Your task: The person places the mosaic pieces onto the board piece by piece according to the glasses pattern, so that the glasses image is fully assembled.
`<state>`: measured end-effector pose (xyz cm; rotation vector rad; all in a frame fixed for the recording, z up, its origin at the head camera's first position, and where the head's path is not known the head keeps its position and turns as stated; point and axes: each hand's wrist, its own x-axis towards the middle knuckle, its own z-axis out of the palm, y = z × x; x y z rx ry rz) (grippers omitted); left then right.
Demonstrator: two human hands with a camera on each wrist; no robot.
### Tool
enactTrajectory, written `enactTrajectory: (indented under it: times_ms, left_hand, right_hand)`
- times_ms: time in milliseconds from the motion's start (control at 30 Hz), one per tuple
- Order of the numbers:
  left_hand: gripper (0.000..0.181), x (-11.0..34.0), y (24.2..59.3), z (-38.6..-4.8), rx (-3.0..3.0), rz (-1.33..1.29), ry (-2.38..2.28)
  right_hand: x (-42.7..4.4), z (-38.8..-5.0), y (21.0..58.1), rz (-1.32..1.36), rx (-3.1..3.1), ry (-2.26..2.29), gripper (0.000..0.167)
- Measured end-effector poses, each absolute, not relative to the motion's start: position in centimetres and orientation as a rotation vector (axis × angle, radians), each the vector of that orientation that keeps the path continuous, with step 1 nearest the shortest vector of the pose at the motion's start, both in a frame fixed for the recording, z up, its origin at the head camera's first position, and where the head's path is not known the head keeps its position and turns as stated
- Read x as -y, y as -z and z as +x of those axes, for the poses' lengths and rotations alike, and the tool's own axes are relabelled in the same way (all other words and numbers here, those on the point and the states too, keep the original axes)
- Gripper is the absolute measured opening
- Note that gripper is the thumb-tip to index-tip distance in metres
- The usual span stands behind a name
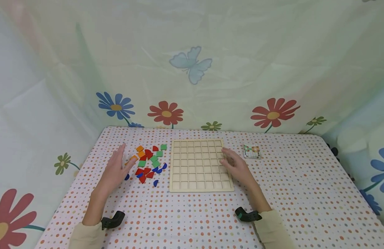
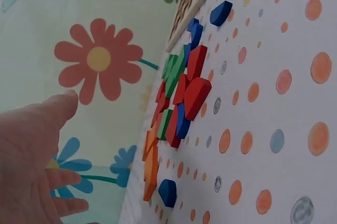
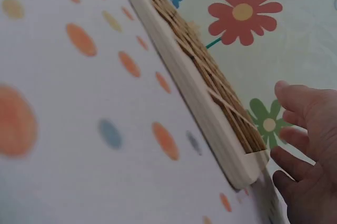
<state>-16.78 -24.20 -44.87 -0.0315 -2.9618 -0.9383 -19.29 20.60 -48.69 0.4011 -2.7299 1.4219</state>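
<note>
A square wooden grid board (image 1: 198, 169) lies on the table, its cells bare. To its left is a loose scatter of flat coloured pieces: red quarter-rounds (image 1: 149, 154), green squares (image 1: 159, 154), orange squares (image 1: 140, 148) and blue half-rounds (image 1: 155, 183). My left hand (image 1: 112, 174) hovers at the left side of this scatter, fingers extended and thumb apart, holding nothing. In the left wrist view, the pieces (image 2: 196, 98) lie beyond the left hand (image 2: 31, 155). Over the board's right edge is my right hand (image 1: 238, 169), fingers loosely bent and holding nothing; whether they touch the board I cannot tell.
A small patterned card or stack of cards (image 1: 252, 151) lies right of the board. Dotted cloth covers the table (image 1: 304, 193), and a flowered curtain (image 1: 229, 69) hangs behind it. Black wrist mounts (image 1: 113, 220) sit at both wrists.
</note>
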Motion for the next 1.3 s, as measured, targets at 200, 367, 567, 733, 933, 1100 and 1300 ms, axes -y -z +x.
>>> enactTrajectory:
  times_ms: [200, 367, 567, 733, 933, 1100, 1300]
  left_hand:
    - [0.073, 24.2, 44.5, -16.1, 2.932, -0.016, 1.054]
    - [0.060, 23.8, 44.3, -16.1, 2.972, -0.053, 0.984]
    - [0.054, 24.0, 44.5, -16.1, 3.060, 0.019, 0.912]
    - [0.058, 24.1, 45.2, -16.2, 3.112, 0.043, 0.913]
    - [0.056, 24.3, 45.8, -16.5, 3.117, 0.077, 0.814]
    - [0.056, 24.5, 46.3, -16.6, 3.083, 0.084, 0.780]
    - [0.053, 24.4, 46.8, -16.9, 3.079, 0.132, 0.669]
  right_hand:
    - [-20.7, -18.7, 50.0, 0.303, 2.728, -1.443, 0.045]
    - [-21.3, -18.6, 50.5, 0.264, 2.701, -1.362, 0.038]
    - [-21.5, -18.9, 50.5, 0.263, 2.720, -1.286, 0.034]
    - [-21.4, -18.8, 50.4, 0.233, 2.736, -1.293, 0.031]
    - [-21.3, -18.8, 50.3, 0.259, 2.730, -1.292, 0.030]
    - [-21.3, -19.0, 50.2, 0.258, 2.730, -1.311, 0.030]
    - [-21.3, -19.0, 50.2, 0.267, 2.713, -1.316, 0.029]
